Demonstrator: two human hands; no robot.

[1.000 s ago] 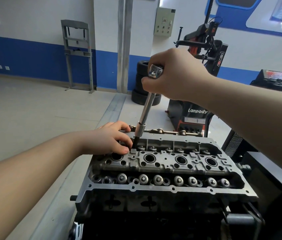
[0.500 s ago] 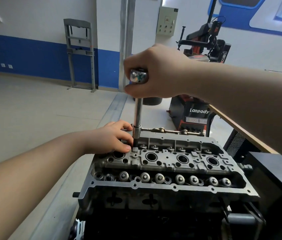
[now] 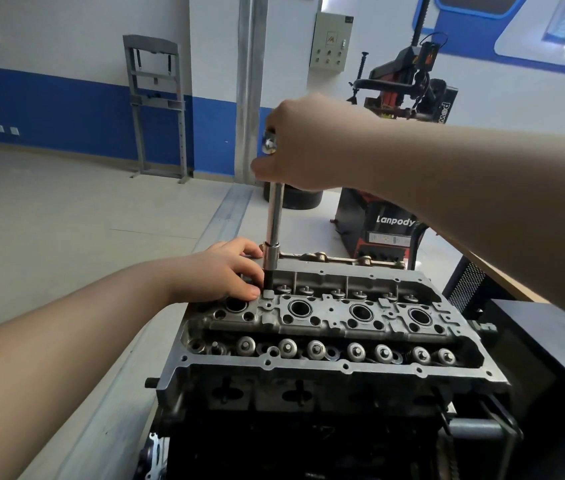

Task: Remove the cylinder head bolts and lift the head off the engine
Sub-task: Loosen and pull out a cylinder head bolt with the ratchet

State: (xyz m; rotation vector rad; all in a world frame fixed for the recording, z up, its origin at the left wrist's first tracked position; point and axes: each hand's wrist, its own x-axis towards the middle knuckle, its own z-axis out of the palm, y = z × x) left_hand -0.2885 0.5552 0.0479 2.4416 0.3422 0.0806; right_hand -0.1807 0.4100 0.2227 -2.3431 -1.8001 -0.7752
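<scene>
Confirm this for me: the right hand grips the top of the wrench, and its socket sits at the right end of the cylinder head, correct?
Not quite. In the head view the right hand grips the wrench, but its socket sits at the cylinder head's left end.

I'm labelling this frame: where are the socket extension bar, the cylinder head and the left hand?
socket extension bar (image 3: 275,216): head view, middle of chrome shaft.
cylinder head (image 3: 331,318): head view, top deck between plug wells.
left hand (image 3: 220,273): head view, back of hand.

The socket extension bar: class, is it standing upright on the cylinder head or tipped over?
Nearly upright. The extension bar rises almost vertically from the cylinder head into the right hand, while the left hand steadies its base.
</scene>
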